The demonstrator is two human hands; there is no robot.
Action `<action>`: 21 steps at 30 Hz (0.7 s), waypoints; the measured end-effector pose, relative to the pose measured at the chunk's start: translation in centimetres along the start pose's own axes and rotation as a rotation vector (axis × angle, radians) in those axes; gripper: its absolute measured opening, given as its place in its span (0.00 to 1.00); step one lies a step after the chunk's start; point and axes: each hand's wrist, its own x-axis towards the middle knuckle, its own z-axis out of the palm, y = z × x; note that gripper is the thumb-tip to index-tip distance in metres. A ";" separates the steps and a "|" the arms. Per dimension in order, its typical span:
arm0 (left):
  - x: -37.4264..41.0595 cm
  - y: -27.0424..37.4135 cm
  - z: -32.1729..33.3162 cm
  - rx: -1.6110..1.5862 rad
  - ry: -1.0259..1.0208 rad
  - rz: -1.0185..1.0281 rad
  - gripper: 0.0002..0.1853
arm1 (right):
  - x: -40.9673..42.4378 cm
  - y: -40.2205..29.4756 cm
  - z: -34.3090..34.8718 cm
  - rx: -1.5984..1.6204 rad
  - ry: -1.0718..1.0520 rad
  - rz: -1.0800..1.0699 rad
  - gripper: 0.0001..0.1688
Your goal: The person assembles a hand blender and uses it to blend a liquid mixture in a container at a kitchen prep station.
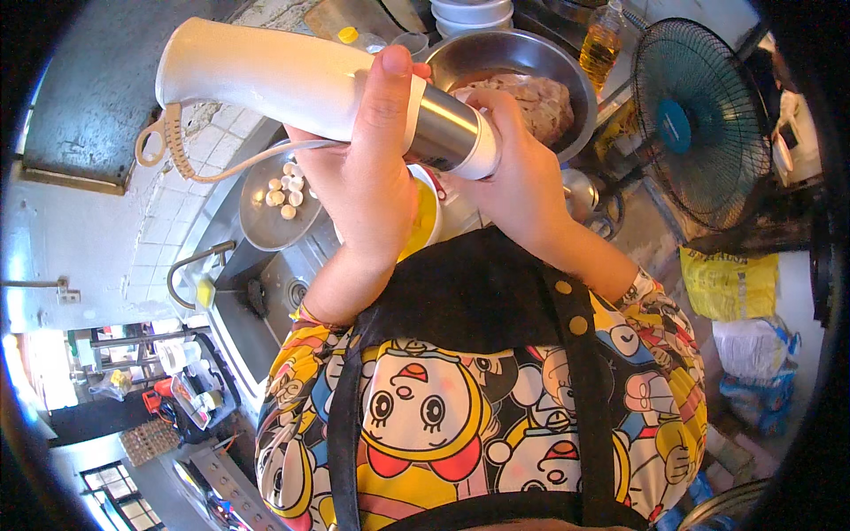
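A white hand-held electric mixer body (279,66), probably an immersion blender, with a steel and white lower section (448,129), is held nearly level before my chest. My left hand (372,146) grips the white body, its thumb on top. Around the white collar at the lower end closes my right hand (518,166). A coiled cord hangs from the wide end and runs by my left wrist. Below the hands a container with yellow contents (425,212) shows partly. Behind my right hand stands a steel bowl (584,86) holding raw meat (538,99).
A metal plate with eggshell-like pale pieces (282,226) lies left, beside a sink (275,285) with a faucet (174,279). An oil bottle (601,50) and a black fan (704,123) stand right. White bowls (473,13) are stacked at the back; a yellow-capped bottle (362,38) is nearby.
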 end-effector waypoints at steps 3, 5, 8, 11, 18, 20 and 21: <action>-0.1 -0.4 0.6 -0.011 0.080 0.058 0.17 | 0.0 0.4 0.5 -0.082 0.081 -0.075 0.35; -0.3 -0.6 0.6 -0.010 0.084 0.035 0.16 | 0.2 0.8 0.5 -0.092 0.072 -0.087 0.34; -0.3 -0.2 0.1 -0.092 -0.048 -0.024 0.16 | 0.5 1.2 0.0 0.074 -0.041 -0.104 0.32; 0.3 -0.2 -0.2 -0.104 -0.229 -0.039 0.20 | 0.9 1.8 -0.4 0.212 -0.148 -0.100 0.29; 1.7 -1.2 -0.8 -0.529 -0.646 -0.044 0.27 | 0.9 3.0 -1.0 0.883 -0.864 0.456 0.48; 2.9 -1.2 -0.6 -0.609 -0.836 -0.015 0.30 | 1.2 3.5 -0.9 0.961 -0.976 0.476 0.47; 3.5 -1.8 -0.5 -0.645 -0.907 -0.001 0.30 | 1.3 3.9 -0.7 0.999 -1.033 0.491 0.46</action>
